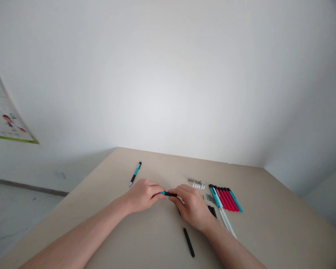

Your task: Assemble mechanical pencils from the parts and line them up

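Turquoise and black plastic make up the slim turquoise-and-black pen piece (169, 194) that I have just below the centre of the frame, held above the desk (156, 233) between two bare hands. The left grip (144, 195) is pinched closed on its turquoise end, thumb and fingertips together with hardly any gap. The right grip (192, 205) is closed too, its fingertips pressed around the black end; a sliver of something white shows by them, and I cannot tell what it belongs to.

Left of centre, beyond the left grip, I see a turquoise pen with a black grip section and silvery tip (135, 174) lying at a slant on the beige surface. Towards the lower centre-right lies a single black tube (189, 243), near the right forearm.

Right of centre, the small parts are sorted: a row of silvery cone-shaped tips (194, 181), just beside it a row of small white plastic pieces (198, 186), then a cluster of thin grey metal springs (211, 198). Further right I have a row of red and turquoise barrels (226, 199), with long white sticks (227, 223) below them and short black tubes (212, 211) partly hidden by the right grip.
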### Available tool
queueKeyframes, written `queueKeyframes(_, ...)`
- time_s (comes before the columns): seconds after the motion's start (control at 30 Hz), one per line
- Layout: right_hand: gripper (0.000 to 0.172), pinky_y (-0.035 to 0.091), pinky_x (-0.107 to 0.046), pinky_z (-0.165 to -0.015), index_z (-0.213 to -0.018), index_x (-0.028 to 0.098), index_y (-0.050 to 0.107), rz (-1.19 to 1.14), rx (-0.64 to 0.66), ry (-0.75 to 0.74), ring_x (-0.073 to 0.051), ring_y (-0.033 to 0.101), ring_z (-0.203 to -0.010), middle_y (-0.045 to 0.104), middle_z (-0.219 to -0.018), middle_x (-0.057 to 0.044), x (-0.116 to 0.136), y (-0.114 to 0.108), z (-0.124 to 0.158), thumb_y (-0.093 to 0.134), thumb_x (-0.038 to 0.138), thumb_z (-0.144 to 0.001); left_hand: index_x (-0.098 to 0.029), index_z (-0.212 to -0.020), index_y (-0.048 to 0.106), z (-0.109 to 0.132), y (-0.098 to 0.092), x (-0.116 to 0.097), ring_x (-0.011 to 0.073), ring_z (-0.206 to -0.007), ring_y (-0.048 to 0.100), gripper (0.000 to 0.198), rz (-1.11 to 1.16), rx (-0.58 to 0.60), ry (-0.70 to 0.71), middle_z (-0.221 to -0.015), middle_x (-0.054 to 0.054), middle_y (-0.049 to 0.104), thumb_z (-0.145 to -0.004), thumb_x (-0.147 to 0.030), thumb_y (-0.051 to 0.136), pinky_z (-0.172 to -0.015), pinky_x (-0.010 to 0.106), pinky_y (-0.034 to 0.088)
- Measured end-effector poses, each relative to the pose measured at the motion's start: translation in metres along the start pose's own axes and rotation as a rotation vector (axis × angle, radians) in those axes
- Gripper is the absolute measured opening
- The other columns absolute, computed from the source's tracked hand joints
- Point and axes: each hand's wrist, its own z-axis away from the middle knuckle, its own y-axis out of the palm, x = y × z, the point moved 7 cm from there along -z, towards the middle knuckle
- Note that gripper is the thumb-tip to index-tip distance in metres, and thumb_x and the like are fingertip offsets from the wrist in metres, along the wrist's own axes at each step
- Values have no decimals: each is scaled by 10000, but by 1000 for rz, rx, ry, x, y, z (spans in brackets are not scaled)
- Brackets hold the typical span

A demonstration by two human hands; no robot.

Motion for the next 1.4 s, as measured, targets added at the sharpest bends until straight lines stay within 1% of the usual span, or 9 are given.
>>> queueKeyframes(0.27, 201, 376, -256, -616, -977, 200, 684, 39, 28, 26, -167, 575, -688, 660, -732, -48, 1, -1, -2, 501, 228, -899, -184, -875, 671, -1, -2, -3, 122, -622, 583, 263, -33, -13, 21, -698, 21, 646, -940, -302, 444, -587, 208, 412)
queueKeyframes(0.57, 216, 339, -252, -612, -894, 174, 650, 62, 78, 37, -160, 551, -673, 626, -711, -48, 4, -1, -5, 438, 209, -923, -178, -807, 651, 0, -3, -6, 112, -563, 538, 297, -101, -43, 49, -621, 7, 584, -949, -311, 427, -545, 221, 361)
queueKeyframes(0.8, 265, 264, -263, -583, -768, 164, 584, 202, 69, 29, -153, 487, -647, 572, -658, -36, 4, 3, -5, 389, 209, -942, -174, -766, 635, -1, -7, -9, 103, -528, 522, 307, -166, -103, 79, -590, -4, 562, -949, -305, 426, -514, 220, 339)
queueKeyframes(1.0, 297, 217, -275, -551, -650, 172, 511, 302, 141, 11, -137, 445, -595, 523, -589, -15, 9, 8, -6, 398, 196, -924, -176, -729, 627, 0, -2, -8, 110, -539, 538, 313, -163, -58, 85, -588, -2, 572, -940, -314, 442, -526, 215, 352)
queueKeyframes(1.13, 362, 256, -267, -571, -660, 179, 542, 273, 131, 16, -142, 483, -627, 556, -623, -20, 5, -4, -8, 365, 284, -958, -185, -770, 634, -1, -1, -2, 123, -591, 568, 265, -93, -14, -15, -640, 1, 615, -921, -339, 480, -558, 211, 364)
queueKeyframes(1.2, 420, 296, -256, -600, -675, 182, 558, 251, 58, 83, -144, 511, -652, 579, -666, -29, -9, -20, -8, 314, 342, -976, -199, -860, 635, -1, -2, 3, 125, -584, 564, 240, -44, 11, -99, -657, -11, 627, -889, -412, 528, -556, 208, 362)
queueKeyframes(1.27, 429, 322, -252, -612, -696, 183, 572, 269, -67, 219, -148, 532, -650, 590, -667, -33, -31, -43, -4, 290, 348, -975, -218, -954, 618, -1, -3, 6, 122, -558, 545, 261, -13, 43, -153, -652, -25, 620, -886, -450, 520, -544, 205, 348)
queueKeyframes(1.33, 359, 331, -255, -609, -718, 189, 597, 327, -170, 377, -161, 564, -673, 624, -702, -36, -55, -62, 4, 362, 343, -942, -228, -975, 606, -1, -3, 5, 121, -557, 536, 251, 1, 75, -157, -659, -26, 611, -933, -413, 442, -549, 205, 337)
queueKeyframes(1.4, 278, 328, -260, -589, -739, 200, 622, 382, -200, 539, -171, 584, -663, 649, -717, -26, -75, -72, 12, 430, 321, -899, -228, -950, 605, -1, -1, 5, 123, -569, 534, 272, 0, 94, -143, -664, -21, 601, -962, -374, 376, -560, 209, 328)
